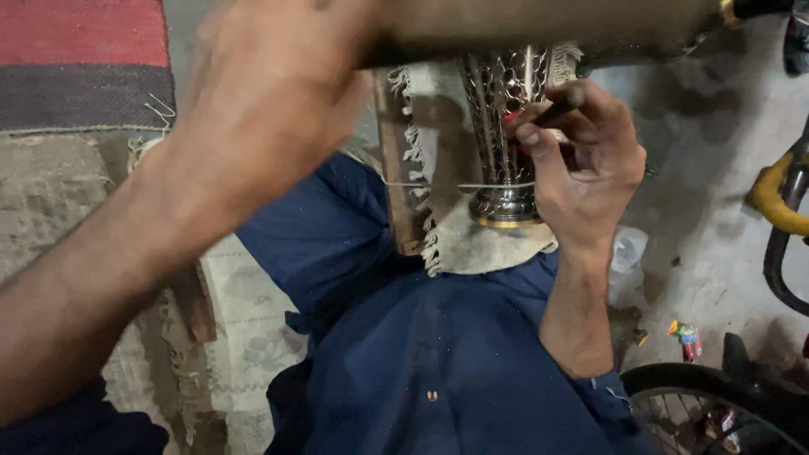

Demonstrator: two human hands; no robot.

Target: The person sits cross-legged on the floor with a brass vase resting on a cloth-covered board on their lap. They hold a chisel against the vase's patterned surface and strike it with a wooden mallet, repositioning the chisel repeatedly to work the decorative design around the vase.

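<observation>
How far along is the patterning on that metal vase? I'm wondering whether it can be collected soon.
The shiny vase already shows cut pattern down its visible side, to just above the gold-rimmed foot. In hand: the right hand presses a thin dark tool against it, while the left hand grips a thick brown bar above. The far side is hidden, so what remains cannot be judged.

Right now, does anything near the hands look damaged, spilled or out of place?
Nothing looks damaged or spilled. The patterned metal vase rests on a fringed cloth over the lap; the right hand holds a thin dark tool against it. Only small colourful scraps lie loose on the concrete floor.
</observation>
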